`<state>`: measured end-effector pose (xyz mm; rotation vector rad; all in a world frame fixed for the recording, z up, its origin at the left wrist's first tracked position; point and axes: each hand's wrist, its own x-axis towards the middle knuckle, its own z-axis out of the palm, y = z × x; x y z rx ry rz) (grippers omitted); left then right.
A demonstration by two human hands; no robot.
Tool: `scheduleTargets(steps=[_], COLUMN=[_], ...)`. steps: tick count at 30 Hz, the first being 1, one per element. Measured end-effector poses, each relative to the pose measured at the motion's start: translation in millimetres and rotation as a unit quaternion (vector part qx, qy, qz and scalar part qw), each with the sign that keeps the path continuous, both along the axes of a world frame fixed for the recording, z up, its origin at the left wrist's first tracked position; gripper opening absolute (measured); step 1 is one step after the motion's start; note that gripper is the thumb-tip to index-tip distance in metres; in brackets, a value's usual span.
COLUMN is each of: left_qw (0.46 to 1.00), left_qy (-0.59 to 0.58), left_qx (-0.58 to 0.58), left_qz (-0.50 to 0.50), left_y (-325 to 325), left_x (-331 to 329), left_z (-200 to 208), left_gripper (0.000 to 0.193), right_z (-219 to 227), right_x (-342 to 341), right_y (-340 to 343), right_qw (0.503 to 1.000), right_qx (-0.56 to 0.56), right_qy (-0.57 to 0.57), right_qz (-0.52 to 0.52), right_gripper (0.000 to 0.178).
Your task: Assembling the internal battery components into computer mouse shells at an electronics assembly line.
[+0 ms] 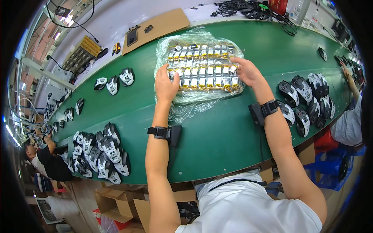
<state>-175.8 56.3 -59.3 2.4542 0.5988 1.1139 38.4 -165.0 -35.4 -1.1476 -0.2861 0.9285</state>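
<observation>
A clear plastic tray of small silver batteries with yellow ends (210,71) lies on crumpled clear plastic wrap (188,110). The batteries sit in rows, with thin wires among them. At the tray's left side is my left hand (167,86), its thumb over the batteries and its fingers along the edge. My right hand (250,72) grips the opposite side, fingertips over the upper right corner and thumb lower down by the end batteries. Some fingertips are hard to make out against the shiny plastic.
Piles of black-and-white computer mouse shells lie left (103,151) and right (307,97) on the green table (202,151). More shells (112,84) lie farther left. A cardboard sheet (167,23) and black cables (248,8) lie at the back. Other people sit at both sides.
</observation>
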Motion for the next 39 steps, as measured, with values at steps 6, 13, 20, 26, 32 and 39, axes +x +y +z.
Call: scheduleTargets(steps=[6, 13, 20, 26, 32, 39], left_qw=[0.989, 0.974, 0.979, 0.986, 0.983, 0.99], left_qy=[-0.032, 0.077, 0.09, 0.047, 0.08, 0.07], left_qx=[0.135, 0.136, 0.097, 0.087, 0.079, 0.009], left_qz=[-0.046, -0.165, -0.156, -0.132, -0.144, -0.124], left_y=[-53.3, -127.1, -116.1, -120.1, -120.1, -115.8], left_x=[6.3, -10.7, -20.9, -29.0, -39.3, -42.3], left_z=[34.8, 31.9, 8.8, 6.5, 2.5, -0.5], left_gripper=[0.034, 0.029, 0.018, 0.012, 0.011, 0.01], right_z=[-22.8, -8.4, 9.7, -3.0, 10.5, 34.4], right_x=[4.0, -12.2, -46.1, -52.8, -51.5, -60.3], right_y=[7.9, 16.8, 7.6, 16.1, 19.2, 0.9], right_qw=[0.995, 0.97, 0.984, 0.995, 0.997, 0.998], right_qx=[0.042, 0.115, 0.066, 0.038, 0.055, 0.052], right_qy=[0.086, 0.212, 0.118, 0.051, 0.034, -0.022], right_qz=[0.019, 0.012, 0.114, 0.082, 0.049, 0.019], right_gripper=[0.043, 0.041, 0.04, 0.033, 0.031, 0.028])
